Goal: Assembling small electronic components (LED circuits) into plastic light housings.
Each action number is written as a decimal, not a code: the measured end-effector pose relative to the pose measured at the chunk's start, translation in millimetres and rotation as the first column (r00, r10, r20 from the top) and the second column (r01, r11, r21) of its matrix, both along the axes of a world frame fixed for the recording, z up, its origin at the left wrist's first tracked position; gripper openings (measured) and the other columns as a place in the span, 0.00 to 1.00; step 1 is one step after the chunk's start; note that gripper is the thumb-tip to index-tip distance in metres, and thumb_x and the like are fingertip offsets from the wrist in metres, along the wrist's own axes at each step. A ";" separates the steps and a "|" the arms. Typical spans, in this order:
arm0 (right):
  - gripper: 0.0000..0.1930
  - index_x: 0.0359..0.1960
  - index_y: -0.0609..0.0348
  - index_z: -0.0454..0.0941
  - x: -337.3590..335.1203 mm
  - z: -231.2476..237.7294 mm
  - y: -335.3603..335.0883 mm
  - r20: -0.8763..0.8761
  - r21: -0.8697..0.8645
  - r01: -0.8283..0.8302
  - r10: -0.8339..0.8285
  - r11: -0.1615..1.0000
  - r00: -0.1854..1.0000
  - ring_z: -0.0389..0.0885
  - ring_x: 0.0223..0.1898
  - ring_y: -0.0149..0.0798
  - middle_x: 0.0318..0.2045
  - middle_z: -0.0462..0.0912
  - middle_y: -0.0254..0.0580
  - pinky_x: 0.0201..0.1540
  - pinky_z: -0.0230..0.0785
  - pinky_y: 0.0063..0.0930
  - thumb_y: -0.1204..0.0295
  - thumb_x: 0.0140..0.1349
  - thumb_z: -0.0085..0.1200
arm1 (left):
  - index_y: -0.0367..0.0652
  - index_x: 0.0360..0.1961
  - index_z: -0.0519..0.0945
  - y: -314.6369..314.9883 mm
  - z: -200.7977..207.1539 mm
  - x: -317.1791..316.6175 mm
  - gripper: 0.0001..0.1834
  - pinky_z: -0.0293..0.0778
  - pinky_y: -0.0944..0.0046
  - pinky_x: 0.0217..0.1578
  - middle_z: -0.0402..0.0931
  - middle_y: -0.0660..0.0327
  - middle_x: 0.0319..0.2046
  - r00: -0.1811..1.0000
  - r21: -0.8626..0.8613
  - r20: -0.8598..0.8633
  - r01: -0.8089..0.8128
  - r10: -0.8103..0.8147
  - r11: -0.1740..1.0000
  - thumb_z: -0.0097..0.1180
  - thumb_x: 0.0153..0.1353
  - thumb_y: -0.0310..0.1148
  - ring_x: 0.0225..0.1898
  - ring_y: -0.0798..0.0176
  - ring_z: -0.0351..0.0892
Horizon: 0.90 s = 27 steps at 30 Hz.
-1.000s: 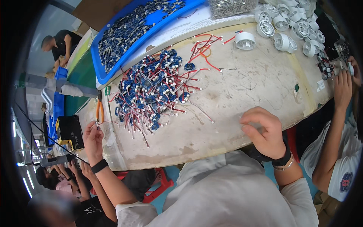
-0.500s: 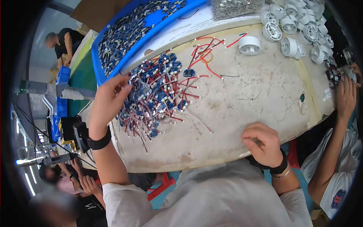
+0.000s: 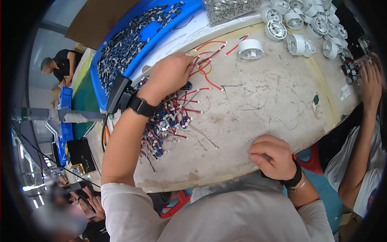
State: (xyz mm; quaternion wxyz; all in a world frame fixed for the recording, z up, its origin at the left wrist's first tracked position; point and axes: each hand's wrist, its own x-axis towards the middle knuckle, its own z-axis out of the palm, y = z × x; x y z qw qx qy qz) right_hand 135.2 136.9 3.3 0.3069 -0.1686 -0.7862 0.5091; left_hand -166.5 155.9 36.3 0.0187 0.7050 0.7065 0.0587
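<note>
My left hand (image 3: 171,74) reaches over the far part of a heap of small blue circuit boards with red, white and grey leads (image 3: 167,121). Its fingertips point down beside several loose red wires (image 3: 204,64) with white plugs. The back of the hand hides most of the fingers, so any hold is not visible. Close to the table's near edge rests my right hand (image 3: 274,157), its fingers curled and the thumb near the index finger. Nothing shows between them. Both wrists wear black bands.
A blue tray (image 3: 133,66) full of small boards stands at the far left. Beyond the wires sit a clear bag of small metal parts (image 3: 231,10) and a white ring-shaped housing (image 3: 250,49). More white housings (image 3: 296,42) pile up at far right, near another person's arm (image 3: 365,121).
My left hand has moved right and away from me, from the heap's left side to the red wires. My right hand stays nearly still. The view has shifted slightly.
</note>
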 end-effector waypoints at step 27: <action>0.04 0.29 0.60 0.74 -38.4 56.3 15.5 0.190 0.057 -0.134 0.121 0.989 0.974 0.71 0.28 0.43 0.22 0.76 0.40 0.36 0.61 0.32 0.75 0.55 0.45 | 0.42 0.22 0.72 -95.7 62.2 91.5 0.06 0.70 0.67 0.31 0.68 0.64 0.24 0.751 0.291 -0.343 0.656 -0.564 0.697 0.55 0.41 0.30 0.27 0.66 0.70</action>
